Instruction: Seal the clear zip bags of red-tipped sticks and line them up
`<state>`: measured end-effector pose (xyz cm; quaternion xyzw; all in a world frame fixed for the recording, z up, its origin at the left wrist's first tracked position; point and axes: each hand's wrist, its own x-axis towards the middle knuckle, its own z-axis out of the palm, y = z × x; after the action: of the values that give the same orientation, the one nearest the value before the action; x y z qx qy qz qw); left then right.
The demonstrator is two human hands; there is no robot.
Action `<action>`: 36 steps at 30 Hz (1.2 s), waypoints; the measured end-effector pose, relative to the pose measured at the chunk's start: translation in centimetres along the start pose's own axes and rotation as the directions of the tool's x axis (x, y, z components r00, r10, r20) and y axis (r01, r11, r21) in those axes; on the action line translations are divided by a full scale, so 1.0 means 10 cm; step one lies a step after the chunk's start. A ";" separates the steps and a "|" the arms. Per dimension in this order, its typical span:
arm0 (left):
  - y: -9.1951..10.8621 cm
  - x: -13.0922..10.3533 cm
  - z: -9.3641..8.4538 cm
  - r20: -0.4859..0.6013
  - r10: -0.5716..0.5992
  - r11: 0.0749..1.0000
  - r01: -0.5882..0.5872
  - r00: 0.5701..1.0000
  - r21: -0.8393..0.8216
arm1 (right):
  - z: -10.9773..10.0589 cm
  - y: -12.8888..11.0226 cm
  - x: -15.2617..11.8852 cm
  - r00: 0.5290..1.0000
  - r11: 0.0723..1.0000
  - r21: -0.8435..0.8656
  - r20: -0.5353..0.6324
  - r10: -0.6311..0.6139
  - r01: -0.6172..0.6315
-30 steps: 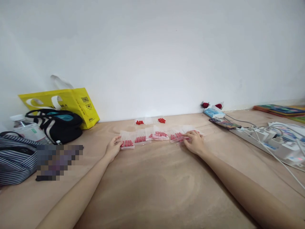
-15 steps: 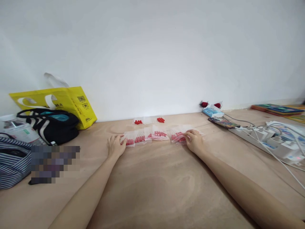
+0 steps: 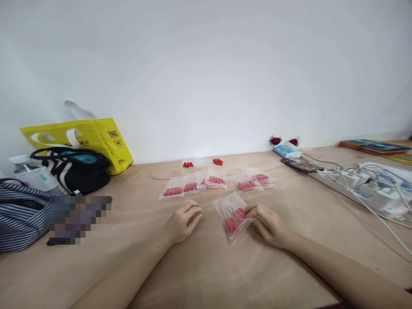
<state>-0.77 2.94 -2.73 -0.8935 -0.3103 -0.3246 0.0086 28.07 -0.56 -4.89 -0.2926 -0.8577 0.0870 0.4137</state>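
Observation:
My right hand (image 3: pixel 267 225) pinches the right edge of a clear zip bag (image 3: pixel 234 216) with several red pieces inside, tilted above the wooden table (image 3: pixel 199 270). To its left, my left hand (image 3: pixel 185 222) is held with curved fingers, thumb and fingertips apart, nothing between them. Beyond the hands lies a row of similar bags: overlapping ones on the left (image 3: pixel 174 189) and middle (image 3: pixel 216 180), and two overlapping on the right (image 3: pixel 247 184). Near the wall, two small heaps of red pieces (image 3: pixel 188 164) (image 3: pixel 218 162) rest with clear plastic.
At the left are a yellow bag (image 3: pixel 112 148), a black bag (image 3: pixel 86 176), a plastic jar (image 3: pixel 38 178) and a striped bag (image 3: pixel 19 219). At the right stand a tissue pack (image 3: pixel 287 151), power strips with cables (image 3: pixel 383 199) and colourful boards (image 3: pixel 380 148).
My right hand has drawn one bag from the row's right part toward me. My left hand has left the leftmost bag and moved nearer and to the right.

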 end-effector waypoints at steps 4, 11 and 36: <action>0.00 0.00 0.00 0.027 -0.053 0.998 0.054 0.998 -0.040 | 0.20 -0.09 0.16 0.999 0.999 0.034 0.049 0.007 -0.009; 0.00 -0.01 -0.03 0.053 -0.024 0.999 0.026 0.998 -0.041 | 0.47 0.12 0.43 0.992 0.993 -0.072 -0.087 0.087 -0.093; 0.00 0.04 0.10 -0.086 0.376 0.881 -0.327 0.923 0.342 | 0.30 0.21 0.44 0.921 0.759 -0.525 0.177 -0.346 0.386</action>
<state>-0.01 3.39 -3.25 -0.8944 -0.1899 -0.3288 0.2362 24.58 3.98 -4.75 -0.2226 -0.9003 -0.2356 0.2907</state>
